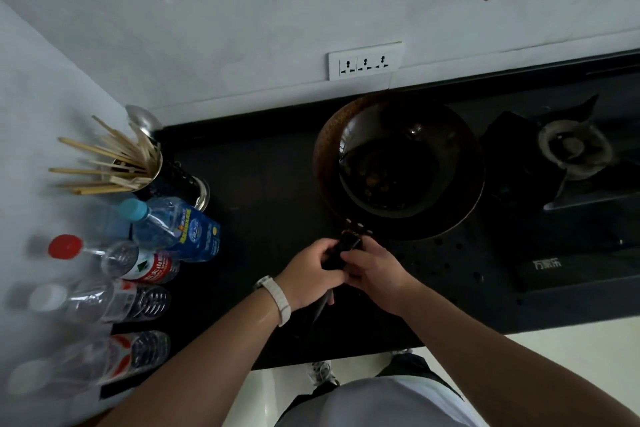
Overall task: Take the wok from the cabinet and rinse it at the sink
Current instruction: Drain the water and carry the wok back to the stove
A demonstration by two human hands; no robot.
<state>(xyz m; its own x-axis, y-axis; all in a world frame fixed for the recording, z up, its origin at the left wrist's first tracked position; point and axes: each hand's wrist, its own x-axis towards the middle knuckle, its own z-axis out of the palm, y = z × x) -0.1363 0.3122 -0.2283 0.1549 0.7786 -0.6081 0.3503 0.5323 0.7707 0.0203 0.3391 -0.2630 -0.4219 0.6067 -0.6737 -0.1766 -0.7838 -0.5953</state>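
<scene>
Bottles (138, 267) of clear plastic line the left edge of the black counter (259, 201), with a chopstick holder (173, 180) at the far end of the row. Right of them, the left hand (311, 274) and then the right hand (377, 274) both grip the wok handle (346, 248) near the counter's front. The wok (398, 163) sits on the counter beyond, just left of the gas burner (571, 149).

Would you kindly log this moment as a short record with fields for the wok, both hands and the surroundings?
wok: dark, above the black counter, left of the gas burner
left hand: grips the wok handle
right hand: grips the same handle
left side: water bottles, chopstick holder
sink: not in view
</scene>
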